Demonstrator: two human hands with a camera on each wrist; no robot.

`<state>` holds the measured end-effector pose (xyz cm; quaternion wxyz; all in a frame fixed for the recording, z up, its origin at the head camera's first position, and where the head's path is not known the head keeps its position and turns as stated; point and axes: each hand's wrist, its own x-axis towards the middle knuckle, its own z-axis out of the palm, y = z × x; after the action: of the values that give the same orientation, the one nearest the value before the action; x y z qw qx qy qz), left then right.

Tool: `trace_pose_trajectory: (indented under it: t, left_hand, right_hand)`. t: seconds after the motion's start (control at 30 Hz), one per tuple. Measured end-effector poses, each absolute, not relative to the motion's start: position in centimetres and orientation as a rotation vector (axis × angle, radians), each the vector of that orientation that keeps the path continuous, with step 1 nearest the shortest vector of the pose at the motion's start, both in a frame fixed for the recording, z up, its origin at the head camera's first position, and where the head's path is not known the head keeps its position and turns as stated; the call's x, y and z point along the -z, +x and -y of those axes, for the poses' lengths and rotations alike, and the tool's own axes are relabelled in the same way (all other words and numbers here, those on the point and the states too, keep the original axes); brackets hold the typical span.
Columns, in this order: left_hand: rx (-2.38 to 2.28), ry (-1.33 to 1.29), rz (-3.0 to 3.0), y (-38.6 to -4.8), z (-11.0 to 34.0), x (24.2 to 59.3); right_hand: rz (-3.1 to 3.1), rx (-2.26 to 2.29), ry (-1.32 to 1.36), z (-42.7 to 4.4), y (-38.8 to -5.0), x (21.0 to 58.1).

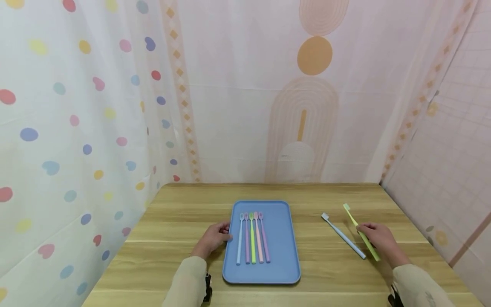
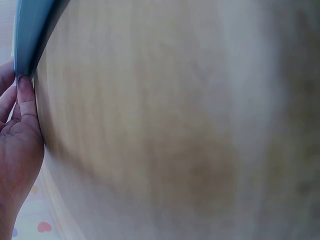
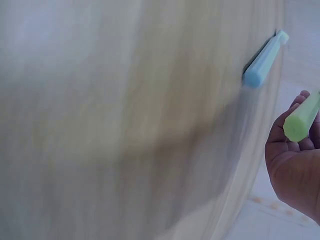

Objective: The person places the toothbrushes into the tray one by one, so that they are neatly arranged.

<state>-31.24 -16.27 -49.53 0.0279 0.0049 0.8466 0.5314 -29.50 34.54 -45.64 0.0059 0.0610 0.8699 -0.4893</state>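
Observation:
A blue tray (image 1: 284, 238) lies on the wooden table, holding a row of several toothbrushes: light blue (image 1: 240, 241), purple (image 1: 247, 245), yellow-green (image 1: 252, 245), pink (image 1: 259, 238) and another purple (image 1: 265, 243). At the tray's left rim my left hand (image 1: 215, 236) pinches the edge; the left wrist view shows its thumb (image 2: 27, 100) against the rim. My right hand (image 1: 377, 239) holds a yellow-green toothbrush (image 1: 370, 247) by its handle, bristle end pointing away. Just left of it, a light blue toothbrush (image 1: 345, 238) lies slantwise on the table.
The wooden table (image 1: 184, 213) ends at patterned curtains behind and at both sides, including the dotted curtain (image 1: 88, 128) on the left. The light blue toothbrush lies between the tray and my right hand.

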Motion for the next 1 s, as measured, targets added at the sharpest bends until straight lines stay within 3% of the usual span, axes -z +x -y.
trace_pose_trajectory:
  t: [1.0]
  left_hand:
    - [-1.634,0.016,-2.618,-31.3,16.4,49.8]
  right_hand:
    - [-2.673,1.768,0.291,-26.8,-31.4,44.7]
